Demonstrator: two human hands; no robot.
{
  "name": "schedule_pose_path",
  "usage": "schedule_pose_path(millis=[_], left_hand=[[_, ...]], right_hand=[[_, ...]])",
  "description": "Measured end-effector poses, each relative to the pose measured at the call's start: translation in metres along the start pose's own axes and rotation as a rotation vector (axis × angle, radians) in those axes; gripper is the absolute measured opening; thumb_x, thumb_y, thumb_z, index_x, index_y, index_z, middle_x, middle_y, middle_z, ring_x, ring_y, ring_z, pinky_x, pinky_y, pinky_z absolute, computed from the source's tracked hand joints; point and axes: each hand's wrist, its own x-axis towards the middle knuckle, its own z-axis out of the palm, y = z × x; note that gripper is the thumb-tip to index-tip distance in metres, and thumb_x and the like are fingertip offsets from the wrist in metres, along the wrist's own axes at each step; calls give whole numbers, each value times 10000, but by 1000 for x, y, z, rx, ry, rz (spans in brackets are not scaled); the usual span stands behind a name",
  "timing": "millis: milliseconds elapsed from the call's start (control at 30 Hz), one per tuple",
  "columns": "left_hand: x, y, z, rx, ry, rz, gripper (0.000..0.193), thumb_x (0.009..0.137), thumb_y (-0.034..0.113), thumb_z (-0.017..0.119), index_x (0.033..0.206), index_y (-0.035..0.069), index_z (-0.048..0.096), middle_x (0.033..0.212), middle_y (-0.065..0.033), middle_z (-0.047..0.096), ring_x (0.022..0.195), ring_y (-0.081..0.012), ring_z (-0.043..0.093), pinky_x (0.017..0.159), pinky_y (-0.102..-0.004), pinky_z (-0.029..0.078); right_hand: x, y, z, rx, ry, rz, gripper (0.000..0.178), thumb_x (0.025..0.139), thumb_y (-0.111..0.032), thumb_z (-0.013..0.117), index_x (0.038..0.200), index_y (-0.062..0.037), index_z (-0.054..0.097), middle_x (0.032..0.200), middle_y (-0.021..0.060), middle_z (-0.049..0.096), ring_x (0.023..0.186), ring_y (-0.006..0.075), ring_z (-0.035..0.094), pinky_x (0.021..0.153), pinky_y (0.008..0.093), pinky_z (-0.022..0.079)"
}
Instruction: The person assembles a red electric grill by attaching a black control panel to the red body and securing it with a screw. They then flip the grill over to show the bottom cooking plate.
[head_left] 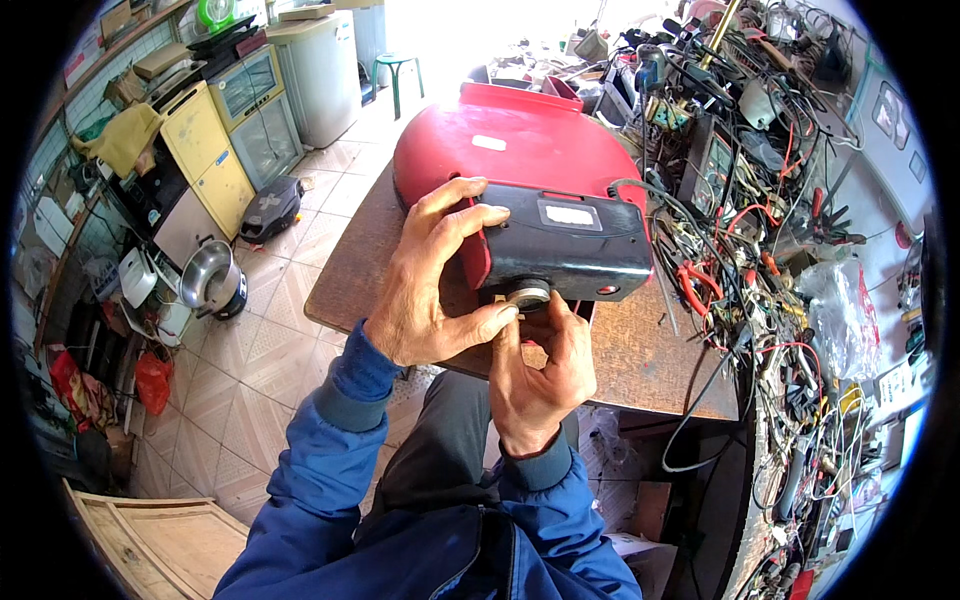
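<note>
A red appliance (520, 145) with a black control end (570, 245) lies tipped on the brown workbench (640, 350). My left hand (430, 275) grips the near left corner of the black end, fingers over the top and thumb underneath. My right hand (540, 370) reaches up from below, its fingertips at a round metal knob (528, 293) on the underside of the black end. A grey cable runs from the appliance's right side toward the pile of wires.
A tangle of wires, pliers and tools (760, 230) covers the right side of the bench. A plastic bag (835, 300) lies among them. To the left, on the tiled floor, stand a metal pot (208, 275), yellow cabinets (215, 150) and a green stool (397, 70).
</note>
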Motion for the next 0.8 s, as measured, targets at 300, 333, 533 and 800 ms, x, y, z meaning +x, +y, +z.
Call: schedule_pose_path(millis=[300,333,533,800], left_hand=[[29,15,-18,323,-158,-22,926,645,406,980,1431,66,629,1486,-250,529,1387,-456,488,1177,-537,422],[32,16,-19,340,-186,-25,947,639,425,980,1443,69,628,1476,-245,544,1387,-446,500,1179,-525,425],[42,13,-21,391,-260,-18,966,613,444,977,1435,62,644,1399,-227,604,1334,-418,555,1162,-500,443],[50,31,-12,484,-271,-65,948,588,401,953,1400,26,639,1367,-245,584,1309,-427,541,1129,-504,463]], right_hand=[[2,-4,-1,-78,-14,-40,532,823,-30,855,1309,61,659,1009,199,708,832,348,728,692,405,613],[2,-4,-1,-99,-9,-49,531,827,-36,858,1309,61,658,1009,201,707,829,349,727,690,407,613],[1,-6,3,-184,19,-78,534,856,-65,855,1329,73,648,1045,224,706,850,365,733,697,407,617],[-5,0,7,-134,35,-89,539,875,-57,831,1353,97,636,1091,279,707,884,408,745,712,422,627]])
